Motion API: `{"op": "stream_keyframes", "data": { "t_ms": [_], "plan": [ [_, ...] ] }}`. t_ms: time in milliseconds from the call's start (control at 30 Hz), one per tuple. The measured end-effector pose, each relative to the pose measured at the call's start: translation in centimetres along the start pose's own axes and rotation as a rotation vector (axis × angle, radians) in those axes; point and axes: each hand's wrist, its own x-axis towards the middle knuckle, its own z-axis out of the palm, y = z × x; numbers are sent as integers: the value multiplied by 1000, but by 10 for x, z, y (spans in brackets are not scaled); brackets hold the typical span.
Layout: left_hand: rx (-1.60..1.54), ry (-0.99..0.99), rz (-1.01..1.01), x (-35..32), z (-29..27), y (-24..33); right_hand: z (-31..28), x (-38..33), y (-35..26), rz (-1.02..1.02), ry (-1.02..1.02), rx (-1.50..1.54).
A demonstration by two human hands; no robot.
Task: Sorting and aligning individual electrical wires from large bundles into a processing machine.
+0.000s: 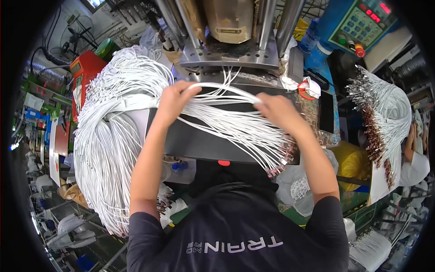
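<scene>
Head view | white cable stretched left-to-right at frame centre, above dark surface | left hand fingers pinched on one end | right hand fingers pinched on other | both equally near

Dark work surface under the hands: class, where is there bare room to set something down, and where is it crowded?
Bare: the near-left strip of the dark work surface, between left forearm and fanned white cables. Crowded: the big cable bundle at left, and the press base behind.
</scene>
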Motion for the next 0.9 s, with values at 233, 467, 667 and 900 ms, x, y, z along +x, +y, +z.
{"op": "stream_keyframes", "data": {
  "t_ms": [233, 467, 667, 900],
  "plan": [
    [-54, -223, -1, 6, 44, 53, -1, 0, -38, -289, 201, -171],
    [-27, -217, 18, 1, 33, 5, -1, -9, -6, -79, 122, -290],
    [36, 81, 47, 9, 32, 4, 3, -5, 11, 158, 23, -167],
    [172, -132, 27, 12, 37, 79, 2, -11, 1, 2, 92, -252]
  ]
}}
